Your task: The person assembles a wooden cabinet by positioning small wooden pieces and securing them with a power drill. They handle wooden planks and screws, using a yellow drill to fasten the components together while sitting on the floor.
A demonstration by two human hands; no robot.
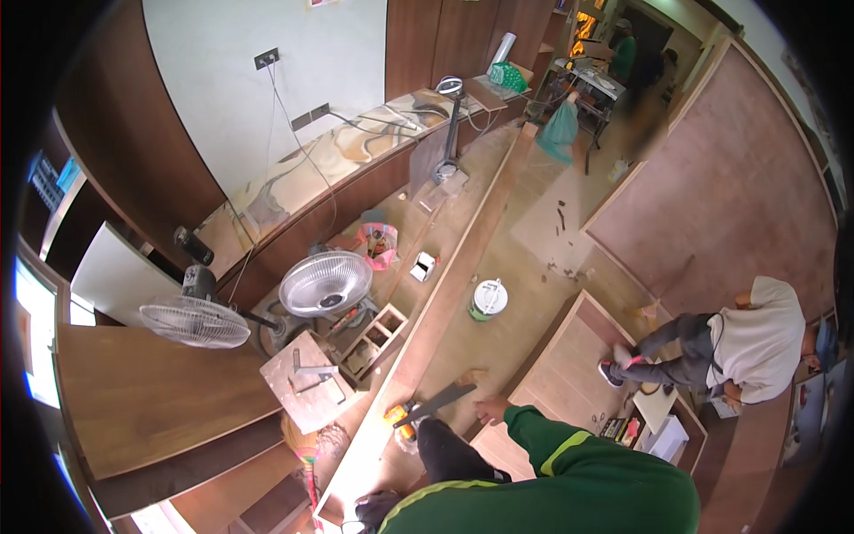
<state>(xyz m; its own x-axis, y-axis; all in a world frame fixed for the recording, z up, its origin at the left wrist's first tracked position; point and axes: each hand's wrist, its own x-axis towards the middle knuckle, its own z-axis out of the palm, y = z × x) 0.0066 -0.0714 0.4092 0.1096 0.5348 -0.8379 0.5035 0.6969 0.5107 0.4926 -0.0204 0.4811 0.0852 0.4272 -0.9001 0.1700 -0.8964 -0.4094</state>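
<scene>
To my left, two fans stand near a metal square on a pale board. Next, a yellow power tool sits on the long plank, a dark flat strip angled beside it. My right hand, fingers partly curled, is just past the strip — I can't tell whether it grips anything; my left hand is out of view. Rightmost, a co-worker bends over.

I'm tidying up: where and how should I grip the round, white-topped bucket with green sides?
Probably grip the white-topped bucket on opposite sides just under its rim, from the near side where the bare right hand is: it stands upright, its circular top exposed.
</scene>
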